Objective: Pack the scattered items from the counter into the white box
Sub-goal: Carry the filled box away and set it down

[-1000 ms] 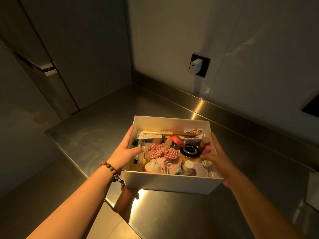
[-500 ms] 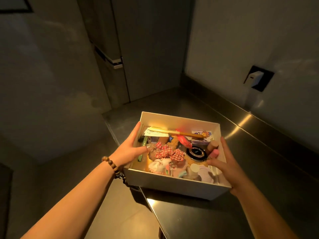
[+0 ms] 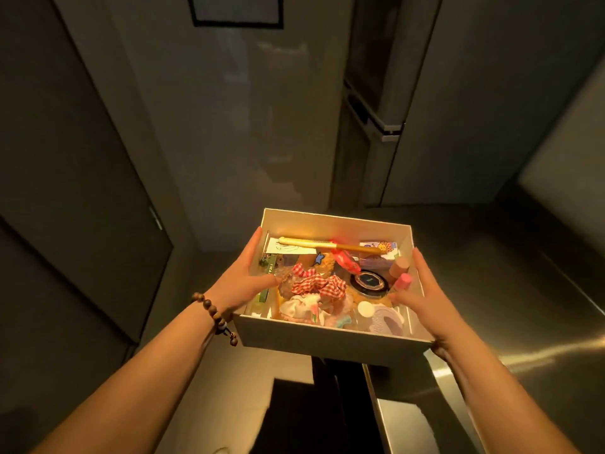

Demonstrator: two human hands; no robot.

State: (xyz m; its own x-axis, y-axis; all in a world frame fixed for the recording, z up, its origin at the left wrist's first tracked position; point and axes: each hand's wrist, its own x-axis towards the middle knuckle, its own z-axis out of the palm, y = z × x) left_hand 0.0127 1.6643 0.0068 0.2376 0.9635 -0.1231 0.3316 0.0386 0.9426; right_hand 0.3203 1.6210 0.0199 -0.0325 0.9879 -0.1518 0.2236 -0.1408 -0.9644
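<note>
At centre frame the left hand (image 3: 243,280) grips the left wall of the white box (image 3: 327,339), thumb curled inside, fingers outside. The box is full: a comb (image 3: 327,245), a checked scrunchie (image 3: 319,285), a round compact (image 3: 369,282). The right hand (image 3: 422,296) clasps its right wall, thumb inside. Counter (image 3: 523,322) fills the lower right.

Stretched along the right side of the view: a surface (image 3: 523,306) of brushed steel, dim and grey-brown. Caught a pale streak of reflected light across its near part. Ended on the left in a straight front edge, with the floor (image 3: 255,381) lower down beside it. Lay partly beneath the white box (image 3: 327,342), whose right end hung over the near-left corner. Could not be told whether box and surface touched. Showed a dark shadow just under the box.
</note>
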